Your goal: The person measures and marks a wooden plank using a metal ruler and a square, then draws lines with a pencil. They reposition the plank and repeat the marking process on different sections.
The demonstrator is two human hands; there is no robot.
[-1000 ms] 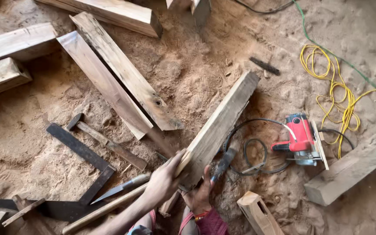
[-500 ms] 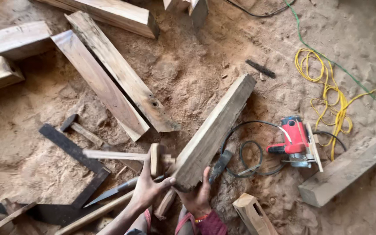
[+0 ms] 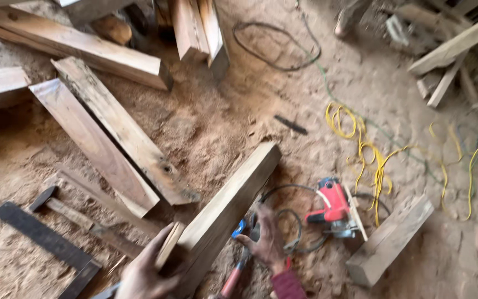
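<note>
Red power saw (image 3: 332, 209) on the sawdust-covered floor (image 3: 222, 119), black cord (image 3: 283, 213) coiled just beside. Tangled yellow cable (image 3: 369, 158) behind. Short wood block (image 3: 389, 241) to the right. Two long planks (image 3: 112, 144) side by side at left; black square (image 3: 48, 241) and hammer (image 3: 56, 206) nearby.

One view only, no second view to share scene. Camera on person's head, looks steeply down and slightly forward at sawdust-covered dirt floor (image 3: 206, 127). View tilted, somewhat blurred. Person's own left hand (image 3: 145, 274) and right hand (image 3: 266, 241) enter at bottom edge, nearest to lens. Long pale wooden beam (image 3: 228, 207) runs from bottom centre toward middle. Red electric power saw (image 3: 333, 207) right of centre. Far edge of floor at top, planks well away.
</note>
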